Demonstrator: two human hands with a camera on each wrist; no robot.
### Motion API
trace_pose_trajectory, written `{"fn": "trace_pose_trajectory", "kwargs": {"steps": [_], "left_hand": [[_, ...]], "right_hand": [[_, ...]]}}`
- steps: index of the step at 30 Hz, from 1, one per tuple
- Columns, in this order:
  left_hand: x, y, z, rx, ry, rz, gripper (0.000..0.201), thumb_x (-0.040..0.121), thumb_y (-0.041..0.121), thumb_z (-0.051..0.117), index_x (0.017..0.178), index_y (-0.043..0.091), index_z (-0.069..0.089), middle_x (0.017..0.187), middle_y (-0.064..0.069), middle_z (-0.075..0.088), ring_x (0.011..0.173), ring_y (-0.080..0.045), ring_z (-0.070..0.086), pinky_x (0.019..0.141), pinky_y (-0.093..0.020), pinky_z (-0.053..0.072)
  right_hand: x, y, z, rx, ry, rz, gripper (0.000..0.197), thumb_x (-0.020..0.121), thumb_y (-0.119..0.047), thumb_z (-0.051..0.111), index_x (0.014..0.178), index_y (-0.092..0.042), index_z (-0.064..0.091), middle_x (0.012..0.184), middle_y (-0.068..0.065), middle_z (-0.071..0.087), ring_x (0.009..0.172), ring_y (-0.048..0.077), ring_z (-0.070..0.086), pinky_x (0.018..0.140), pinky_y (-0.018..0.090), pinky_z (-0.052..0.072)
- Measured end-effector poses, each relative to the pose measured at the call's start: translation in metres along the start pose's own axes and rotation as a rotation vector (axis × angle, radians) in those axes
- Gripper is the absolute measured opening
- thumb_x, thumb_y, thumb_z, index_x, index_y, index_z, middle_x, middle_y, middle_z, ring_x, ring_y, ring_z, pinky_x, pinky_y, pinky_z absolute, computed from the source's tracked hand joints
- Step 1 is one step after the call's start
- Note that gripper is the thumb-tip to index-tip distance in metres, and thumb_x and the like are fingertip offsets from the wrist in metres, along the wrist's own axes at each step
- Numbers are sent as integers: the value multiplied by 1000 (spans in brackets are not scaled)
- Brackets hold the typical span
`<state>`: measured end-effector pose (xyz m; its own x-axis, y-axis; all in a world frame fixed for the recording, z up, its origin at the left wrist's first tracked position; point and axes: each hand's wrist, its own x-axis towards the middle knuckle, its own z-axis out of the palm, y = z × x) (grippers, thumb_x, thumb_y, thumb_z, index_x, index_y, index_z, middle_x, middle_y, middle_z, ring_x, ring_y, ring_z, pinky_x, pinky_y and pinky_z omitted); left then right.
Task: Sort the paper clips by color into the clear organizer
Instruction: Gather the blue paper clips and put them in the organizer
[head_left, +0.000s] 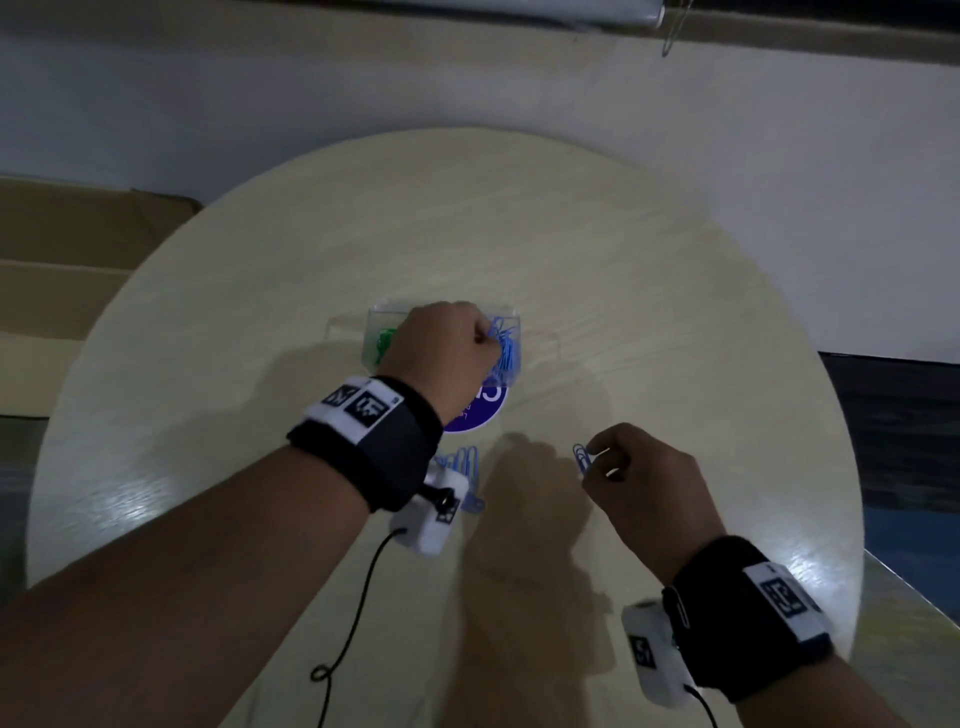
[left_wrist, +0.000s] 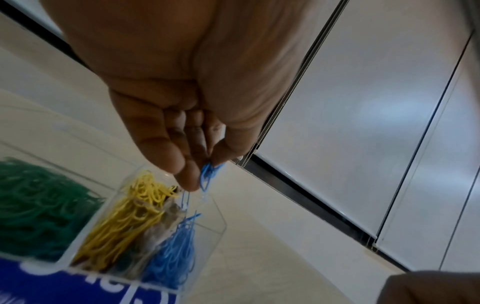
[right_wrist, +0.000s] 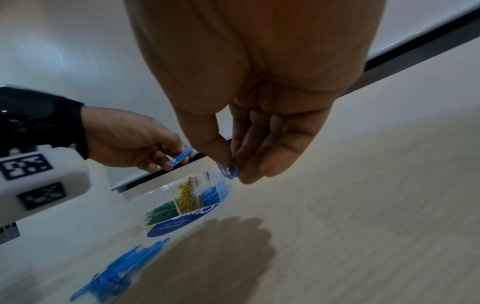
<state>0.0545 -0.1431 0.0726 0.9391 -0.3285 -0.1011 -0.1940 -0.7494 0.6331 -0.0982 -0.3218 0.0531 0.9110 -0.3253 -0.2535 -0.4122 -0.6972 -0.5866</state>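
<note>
While both hands carry blue clips, sorting nears its end

On the round table (head_left: 649, 291), the organizer (head_left: 382, 317) sits mid-table with open room around; left hand (head_left: 441, 353) pinches blue clips (left_wrist: 207, 174) over its blue compartment, likely to drop; right hand (head_left: 639, 478) pinches another clip (head_left: 582, 457); a loose blue pile (right_wrist: 116, 273) waits nearby
</note>
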Motion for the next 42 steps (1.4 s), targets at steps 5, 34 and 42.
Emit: {"fn": "trace_pose_trajectory", "kwargs": {"steps": [5, 34, 42], "left_hand": [[19, 4, 9, 49, 3, 0, 31, 96, 19, 46, 116, 7, 68, 106, -15, 72, 95, -29, 68, 89, -40, 53], [-134, -116, -3, 411, -215, 329, 20, 84, 23, 51, 95, 17, 66, 92, -2, 60, 78, -23, 55, 63, -40, 52], [-138, -119, -3, 483, -218, 277, 10, 79, 17, 72, 86, 18, 66, 87, -1, 57, 76, -23, 54, 53, -39, 50]], "right_hand": [[18, -7, -1, 5, 31, -45, 15, 73, -18, 67, 81, -29, 62, 59, -17, 59, 56, -3, 57, 49, 9, 35], [12, -44, 82, -181, -190, -219, 56, 67, -49, 74, 112, -17, 64, 102, 7, 54, 93, 28, 56, 84, 37, 49], [-6, -54, 98, -312, -210, -458, 15, 71, -13, 71, 85, -13, 70, 82, 9, 59, 75, 32, 59, 68, 36, 50]]}}
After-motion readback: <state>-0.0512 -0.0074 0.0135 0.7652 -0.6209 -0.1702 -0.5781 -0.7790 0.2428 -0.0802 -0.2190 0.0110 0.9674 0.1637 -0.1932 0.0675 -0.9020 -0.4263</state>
